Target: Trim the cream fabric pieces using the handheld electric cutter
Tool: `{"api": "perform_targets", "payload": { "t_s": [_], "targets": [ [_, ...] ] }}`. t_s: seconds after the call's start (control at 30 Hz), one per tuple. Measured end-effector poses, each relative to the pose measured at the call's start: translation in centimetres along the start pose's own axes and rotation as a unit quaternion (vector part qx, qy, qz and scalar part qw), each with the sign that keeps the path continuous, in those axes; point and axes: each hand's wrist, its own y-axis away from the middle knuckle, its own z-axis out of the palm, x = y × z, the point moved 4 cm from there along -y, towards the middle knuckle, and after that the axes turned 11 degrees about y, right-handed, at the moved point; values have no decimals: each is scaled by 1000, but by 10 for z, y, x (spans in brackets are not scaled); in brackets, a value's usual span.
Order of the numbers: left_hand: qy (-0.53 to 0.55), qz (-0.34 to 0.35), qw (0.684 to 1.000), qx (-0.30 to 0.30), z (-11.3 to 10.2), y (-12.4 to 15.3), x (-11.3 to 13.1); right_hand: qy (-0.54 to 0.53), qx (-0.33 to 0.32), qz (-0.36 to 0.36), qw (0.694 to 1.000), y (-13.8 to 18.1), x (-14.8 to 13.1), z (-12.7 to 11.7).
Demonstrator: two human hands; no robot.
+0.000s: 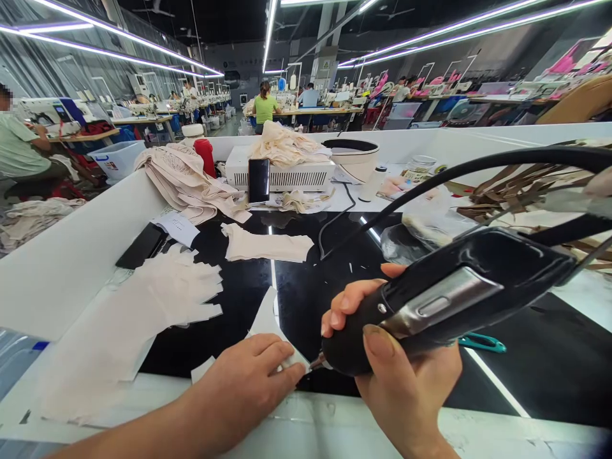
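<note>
My right hand point(406, 376) is wrapped round a black corded hand tool point(444, 299) with a silver lever on its side and a narrow metal tip. The tip points down and left, at the right corner of a small white fabric piece point(268, 312). That corner is under the thumb and fingers of my left hand point(258, 382), which pinch it low over the black work surface point(335, 280). Part of the piece is hidden behind the left hand. At the left lies a fanned stack of pale fabric pieces point(143, 306).
A cream fabric piece point(268, 245) lies farther back. Behind it, a phone point(259, 180) leans on a white vented box point(287, 172). The tool's thick cable point(459, 172) arches over the right side. Teal thread snips point(482, 342) lie behind the right hand. A low white wall point(71, 268) borders the left.
</note>
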Motion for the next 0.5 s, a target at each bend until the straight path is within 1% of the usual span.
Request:
{"api": "perform_targets", "payload": {
  "t_s": [0.3,0.5],
  "targets": [
    [2,-18,1000,25,3,3,0,8,8,4,1000,-10,-1,3],
    [-1,-17,999,44,0,2,1,12,8,0,1000,-13,5,7]
  ]
}}
